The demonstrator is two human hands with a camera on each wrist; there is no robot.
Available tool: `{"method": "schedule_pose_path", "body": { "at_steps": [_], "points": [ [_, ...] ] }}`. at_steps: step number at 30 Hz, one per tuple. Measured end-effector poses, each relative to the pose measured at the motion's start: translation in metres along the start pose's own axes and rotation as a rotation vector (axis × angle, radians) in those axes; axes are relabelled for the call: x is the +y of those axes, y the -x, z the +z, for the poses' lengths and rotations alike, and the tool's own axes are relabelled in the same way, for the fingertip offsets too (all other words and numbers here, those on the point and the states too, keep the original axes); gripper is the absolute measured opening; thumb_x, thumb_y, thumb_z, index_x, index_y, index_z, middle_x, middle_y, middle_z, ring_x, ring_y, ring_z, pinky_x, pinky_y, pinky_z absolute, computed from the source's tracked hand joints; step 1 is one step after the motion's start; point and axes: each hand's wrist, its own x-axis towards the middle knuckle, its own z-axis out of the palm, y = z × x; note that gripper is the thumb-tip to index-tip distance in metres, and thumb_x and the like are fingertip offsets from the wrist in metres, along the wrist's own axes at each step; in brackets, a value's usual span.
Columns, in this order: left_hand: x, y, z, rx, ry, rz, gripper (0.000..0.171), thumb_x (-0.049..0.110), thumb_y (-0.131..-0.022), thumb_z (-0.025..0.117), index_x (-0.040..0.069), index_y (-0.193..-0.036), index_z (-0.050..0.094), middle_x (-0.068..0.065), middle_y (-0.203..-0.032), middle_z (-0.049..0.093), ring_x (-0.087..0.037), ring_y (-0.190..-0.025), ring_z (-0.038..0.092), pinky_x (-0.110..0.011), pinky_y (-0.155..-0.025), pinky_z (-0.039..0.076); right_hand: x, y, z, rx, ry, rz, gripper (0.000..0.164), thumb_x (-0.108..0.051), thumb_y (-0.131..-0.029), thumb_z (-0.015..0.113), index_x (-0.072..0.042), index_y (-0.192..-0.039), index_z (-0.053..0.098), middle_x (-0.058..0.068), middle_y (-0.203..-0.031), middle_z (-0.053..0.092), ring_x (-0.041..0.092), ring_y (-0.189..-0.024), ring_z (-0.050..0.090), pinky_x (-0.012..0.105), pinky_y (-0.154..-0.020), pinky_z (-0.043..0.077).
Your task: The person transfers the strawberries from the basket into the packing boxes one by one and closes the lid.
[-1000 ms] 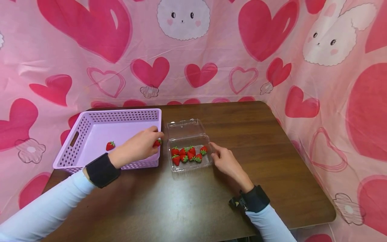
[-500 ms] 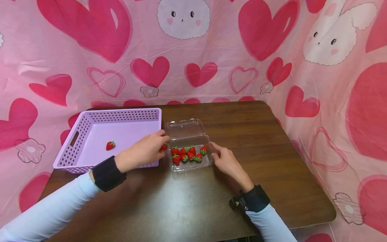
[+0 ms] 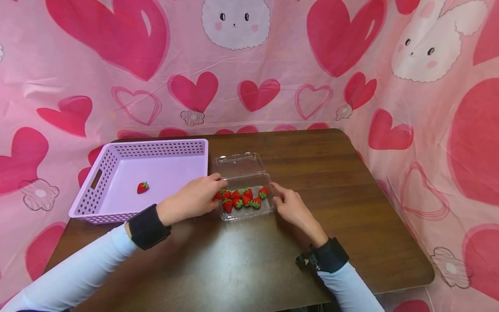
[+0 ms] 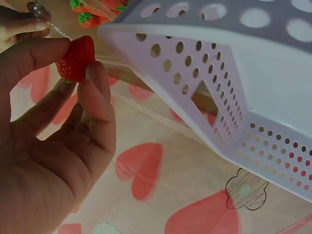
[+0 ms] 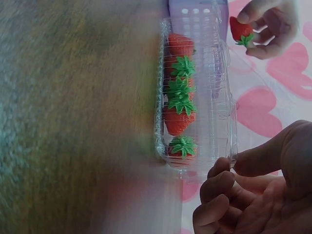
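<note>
My left hand (image 3: 196, 198) is at the left side of a clear plastic clamshell box (image 3: 249, 214). In the left wrist view its thumb and fingers pinch a red strawberry (image 4: 78, 59), which is held up in the air. The right wrist view shows that strawberry's green leaves (image 5: 245, 40) pointing downward, toward the table side. Several strawberries (image 3: 247, 196) lie in the box, most of them grouped to the left, one apart at the right. My right hand (image 3: 290, 209) pinches the box's right rim, thumb and fingertips on the plastic (image 5: 234, 153). The lid (image 3: 239, 164) is folded back.
A lilac perforated basket (image 3: 171, 169) stands on the left, close to the box. One strawberry (image 3: 142, 187) lies on its floor. Both stand on a brown wooden table (image 3: 331, 173), with a pink heart-patterned cloth (image 3: 292, 60) hanging behind and at the sides.
My left hand has carried the strawberry rightward, from over the basket's right edge to the left side of the box. The right hand stays on the box rim.
</note>
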Motion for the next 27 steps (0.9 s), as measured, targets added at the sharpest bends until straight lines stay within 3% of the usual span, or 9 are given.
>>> {"method": "schedule_pose_path", "body": {
  "at_steps": [10,16,22,27],
  "points": [
    [0.01,-0.007,0.007,-0.003,-0.049,0.034,0.048,0.005,-0.086,0.082,0.002,-0.131,0.066,-0.014,-0.111,0.067,-0.021,-0.078,0.063,-0.042,-0.073,0.059,-0.001,0.002,-0.001,0.001,-0.005,0.012,0.053,-0.009,-0.105,0.056,-0.009,-0.157,0.049,0.0,-0.064,0.044,0.016,-0.053,0.041,0.03,-0.052,0.038],
    [0.011,-0.007,0.012,0.02,-0.037,0.062,0.042,0.006,-0.085,0.082,0.003,-0.125,0.068,-0.011,-0.105,0.067,-0.021,-0.079,0.063,-0.042,-0.072,0.059,-0.001,0.001,-0.001,0.0,-0.004,0.0,0.053,-0.008,-0.105,0.056,-0.008,-0.157,0.049,0.0,-0.063,0.043,0.016,-0.052,0.04,0.03,-0.051,0.037],
    [0.011,-0.01,0.017,0.007,-0.022,0.072,0.033,0.008,-0.085,0.084,0.004,-0.115,0.072,-0.006,-0.096,0.065,-0.02,-0.079,0.063,-0.04,-0.071,0.058,-0.002,0.001,-0.002,0.001,-0.002,-0.003,0.052,-0.008,-0.105,0.056,-0.007,-0.157,0.049,-0.001,-0.062,0.042,0.015,-0.052,0.04,0.029,-0.051,0.037],
    [0.013,-0.011,0.022,-0.013,-0.008,0.074,0.033,0.008,-0.085,0.084,0.004,-0.116,0.072,-0.005,-0.094,0.065,-0.022,-0.081,0.064,-0.041,-0.071,0.059,-0.003,0.0,-0.001,-0.002,0.003,0.0,0.053,-0.007,-0.105,0.056,-0.007,-0.157,0.049,-0.001,-0.063,0.042,0.015,-0.052,0.039,0.03,-0.051,0.037]
  ]
}}
